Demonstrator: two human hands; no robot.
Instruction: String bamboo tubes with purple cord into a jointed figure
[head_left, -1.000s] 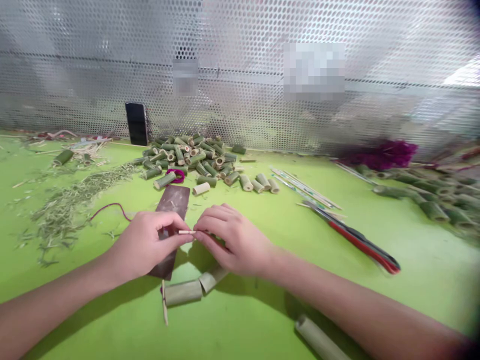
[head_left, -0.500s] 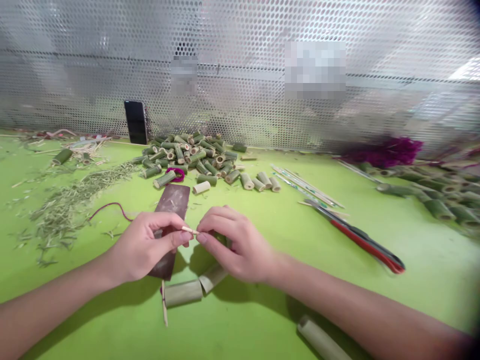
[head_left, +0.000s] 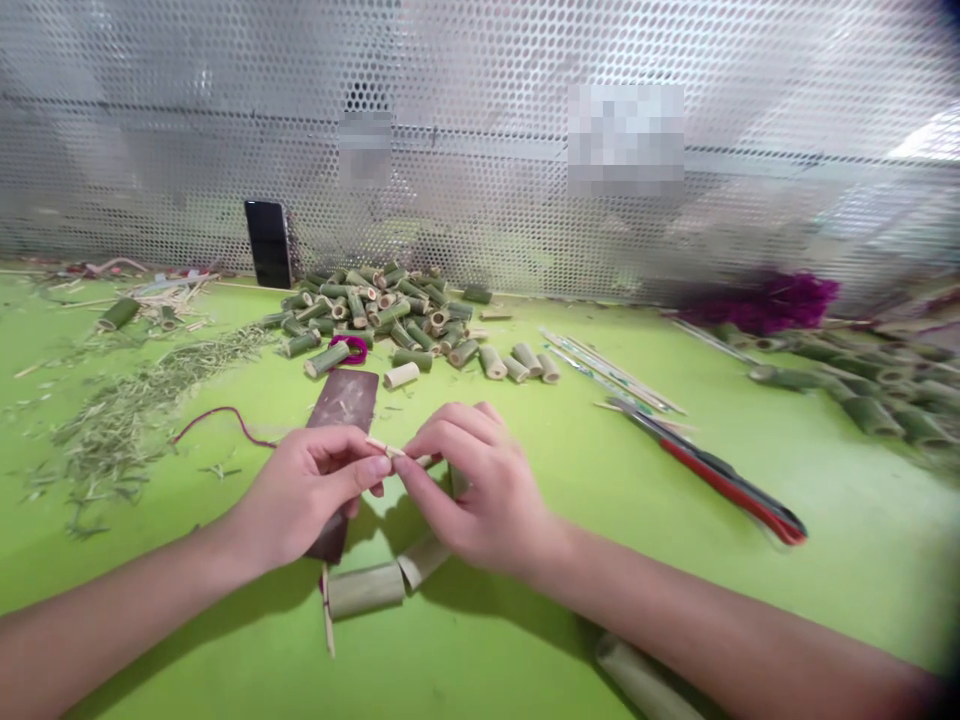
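Both hands meet over the green table, pinching one short thin bamboo stick (head_left: 384, 447) between thumbs and fingertips. My left hand (head_left: 319, 490) grips its left part, and my right hand (head_left: 469, 480) closes on the right end. A purple cord (head_left: 225, 410) runs over the table to behind my left hand; its near end is hidden. Beneath the left hand lies a dark sanding sheet (head_left: 341, 400), partly covered. Below the hands are a peeled bamboo tube (head_left: 366, 590) with a thin stick (head_left: 328, 620) across its left end and another tube piece (head_left: 424, 560), partly behind my right hand.
A heap of cut green bamboo pieces (head_left: 390, 310) lies ahead, with shavings (head_left: 150, 410) to its left. Red-handled shears (head_left: 720, 480) and thin sticks (head_left: 607, 370) lie right. A phone (head_left: 268, 245) leans on the perforated metal wall (head_left: 480, 220). More bamboo (head_left: 874, 415) sits far right.
The bamboo stick between my fingertips has tilted, its left end now higher. My right fingers have shifted slightly along it, and my fingertips are closer together. The table items stay put.
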